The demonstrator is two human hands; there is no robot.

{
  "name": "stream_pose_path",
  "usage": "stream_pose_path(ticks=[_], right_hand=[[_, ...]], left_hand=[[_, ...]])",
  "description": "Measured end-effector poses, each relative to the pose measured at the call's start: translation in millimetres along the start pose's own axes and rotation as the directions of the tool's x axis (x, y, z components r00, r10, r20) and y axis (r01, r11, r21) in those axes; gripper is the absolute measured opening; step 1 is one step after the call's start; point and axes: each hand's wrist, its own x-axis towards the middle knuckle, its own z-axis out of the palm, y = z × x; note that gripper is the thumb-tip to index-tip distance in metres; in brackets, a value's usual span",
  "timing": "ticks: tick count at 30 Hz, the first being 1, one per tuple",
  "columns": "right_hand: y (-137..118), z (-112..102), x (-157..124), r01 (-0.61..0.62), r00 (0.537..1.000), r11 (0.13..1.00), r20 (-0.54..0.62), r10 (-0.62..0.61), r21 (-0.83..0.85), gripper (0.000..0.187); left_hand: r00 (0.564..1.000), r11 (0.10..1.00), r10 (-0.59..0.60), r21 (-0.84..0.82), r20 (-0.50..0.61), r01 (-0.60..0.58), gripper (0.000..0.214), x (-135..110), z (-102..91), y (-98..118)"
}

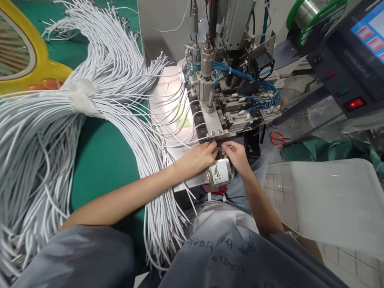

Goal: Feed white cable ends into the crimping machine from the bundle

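My left hand (204, 157) reaches in from the left, its fingers bent together at the front edge of the soldering machine (211, 120). White cables (180, 140) run just above it into the black clamp blocks (200, 120). Whatever its fingertips grip is hidden. Close beside it, my right hand (237, 155) has thumb and forefinger pinched near a tiny dark piece, too small to name. Below both hands lies a small clear bag with a white label (219, 173).
A big tied bundle of white cables (120, 60) covers the green table (102, 156) at left, near a yellow-framed object (42, 48). At right are a wire spool (312, 18), a control box (345, 76), red-handled scissors (278, 138) and a white plastic bin (339, 200).
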Motion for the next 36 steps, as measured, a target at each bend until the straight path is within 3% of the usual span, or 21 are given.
stream_pose_path(ticks=[7,15,17,19,21,23,25,27,30,33,36], right_hand=[[-3.6,-0.8,2.7,-0.07,0.99,0.997,0.125,0.066,0.03,0.028],[5.9,-0.2,6.7,0.056,0.982,0.996,0.182,-0.042,-0.071,0.035],[5.5,-2.4,7.1,0.117,0.989,0.976,0.107,-0.099,-0.182,0.031],[0.7,-5.6,0.8,0.167,0.981,0.935,-0.04,-0.189,-0.313,0.026],[-7.2,-7.3,-15.2,0.197,0.939,0.897,-0.187,-0.289,-0.396,0.022],[-15.2,-3.8,-39.7,0.223,0.901,0.876,-0.253,-0.353,-0.427,0.022],[-20.1,6.9,-67.7,0.234,0.915,0.855,-0.193,-0.355,-0.462,0.021],[-20.6,24.0,-93.0,0.261,0.954,0.831,-0.003,-0.301,-0.491,0.019],[-16.9,51.9,-116.7,0.287,0.954,0.798,0.231,-0.189,-0.529,0.015],[-13.4,68.1,-123.0,0.272,0.942,0.775,0.321,-0.095,-0.57,0.017],[-8.2,70.8,-120.6,0.165,0.942,0.873,0.335,-0.003,-0.458,0.018]], left_hand=[[1.0,1.0,0.01,0.017,-0.012,-0.01,0.028,0.4,2.3,-0.4],[0.993,0.993,-0.116,-0.03,0.012,0.117,0.019,-7.7,-7.7,-2.8],[0.989,0.989,-0.142,-0.041,0.032,0.144,0.017,-9.5,-10.7,-2.7],[0.986,0.986,-0.157,-0.053,0.05,0.159,0.016,-10.2,-12.3,-2.1],[0.977,0.978,-0.203,-0.035,0.059,0.206,0.018,-10.2,-12.4,-1.5],[0.957,0.958,-0.286,0.001,0.055,0.286,0.021,-9.9,-10.9,-1.4],[0.933,0.935,-0.356,0.024,0.055,0.355,0.027,-9.6,-8.2,-2.0],[0.923,0.925,-0.381,0.021,0.06,0.381,0.031,-9.6,-5.3,-3.3],[0.925,0.926,-0.377,-0.008,0.05,0.378,0.032,-10.1,-3.1,-5.4],[0.921,0.92,-0.389,-0.041,0.023,0.39,0.031,-11.1,-4.8,-6.9],[0.922,0.919,-0.387,-0.08,0.0,0.386,0.03,-11.4,-8.2,-7.6]])
